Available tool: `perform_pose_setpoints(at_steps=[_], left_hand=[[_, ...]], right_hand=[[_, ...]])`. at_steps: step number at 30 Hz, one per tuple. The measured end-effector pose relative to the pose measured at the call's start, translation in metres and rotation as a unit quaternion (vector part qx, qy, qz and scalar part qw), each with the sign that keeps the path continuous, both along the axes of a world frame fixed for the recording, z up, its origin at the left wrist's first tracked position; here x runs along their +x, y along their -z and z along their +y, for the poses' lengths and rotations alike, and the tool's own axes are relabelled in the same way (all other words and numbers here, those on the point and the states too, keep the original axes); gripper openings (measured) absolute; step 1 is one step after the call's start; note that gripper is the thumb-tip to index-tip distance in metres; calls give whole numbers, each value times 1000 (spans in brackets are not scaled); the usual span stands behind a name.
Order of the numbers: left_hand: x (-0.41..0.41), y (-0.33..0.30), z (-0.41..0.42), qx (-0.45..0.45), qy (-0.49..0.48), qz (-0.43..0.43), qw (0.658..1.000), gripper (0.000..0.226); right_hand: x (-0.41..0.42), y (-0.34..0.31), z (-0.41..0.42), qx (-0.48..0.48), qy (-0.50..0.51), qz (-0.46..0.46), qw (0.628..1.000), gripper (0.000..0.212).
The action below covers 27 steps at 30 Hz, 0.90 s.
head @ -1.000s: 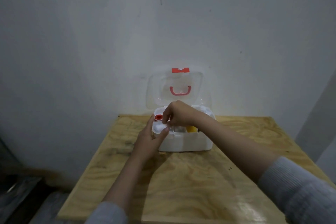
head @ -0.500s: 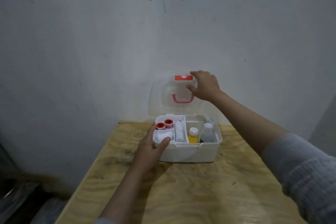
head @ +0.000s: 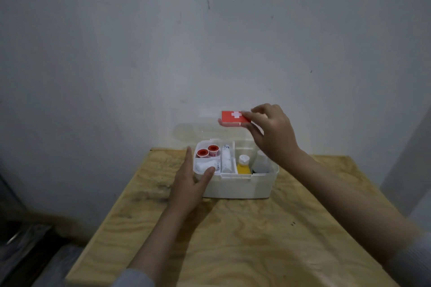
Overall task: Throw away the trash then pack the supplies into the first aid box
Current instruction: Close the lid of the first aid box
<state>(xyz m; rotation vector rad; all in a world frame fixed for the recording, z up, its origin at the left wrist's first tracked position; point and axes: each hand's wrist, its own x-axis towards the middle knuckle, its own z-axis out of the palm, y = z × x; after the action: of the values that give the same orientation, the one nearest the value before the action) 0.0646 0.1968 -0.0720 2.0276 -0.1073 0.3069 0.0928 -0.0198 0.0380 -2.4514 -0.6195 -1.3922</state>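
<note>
A white first aid box [head: 238, 185] stands at the back of the wooden table. Its clear lid [head: 198, 131] with a red cross latch [head: 234, 118] is tilted forward over the box, and my right hand [head: 271, 134] grips its front edge by the latch. My left hand [head: 190, 183] holds the box's left front corner, thumb on the rim. Inside lie two red-capped rolls [head: 207, 151], white gauze [head: 205, 165], a white tube [head: 225, 158], a yellow bottle [head: 243, 165] and a clear bottle [head: 261, 163].
The plywood table [head: 233, 240] stands against a stained white wall [head: 163, 53]. Dark floor and a foil-like sheet [head: 30, 247] lie to the left below the table edge.
My right hand left the box's inside, went up to the upright lid, and has pulled the lid forward and down over the box. My left hand stays on the box.
</note>
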Motion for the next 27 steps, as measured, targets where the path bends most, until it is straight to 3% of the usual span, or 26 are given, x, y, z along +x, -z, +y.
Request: perform_pose_setpoints(at_steps=[9, 16, 21, 27], left_hand=[[-19, 0, -9, -31, -1, -117, 993, 107], [-21, 6, -5, 61, 33, -144, 987, 91], [-16, 10, -10, 41, 4, -151, 988, 80], [-13, 14, -19, 42, -24, -173, 984, 80]], right_hand=[[-60, 88, -1, -1, -24, -1, 1000, 27], [-68, 114, -3, -1, -26, 15, 1000, 27], [-65, 109, -1, 20, -20, -6, 1000, 29], [-52, 109, 2, 18, 0, 30, 999, 42]])
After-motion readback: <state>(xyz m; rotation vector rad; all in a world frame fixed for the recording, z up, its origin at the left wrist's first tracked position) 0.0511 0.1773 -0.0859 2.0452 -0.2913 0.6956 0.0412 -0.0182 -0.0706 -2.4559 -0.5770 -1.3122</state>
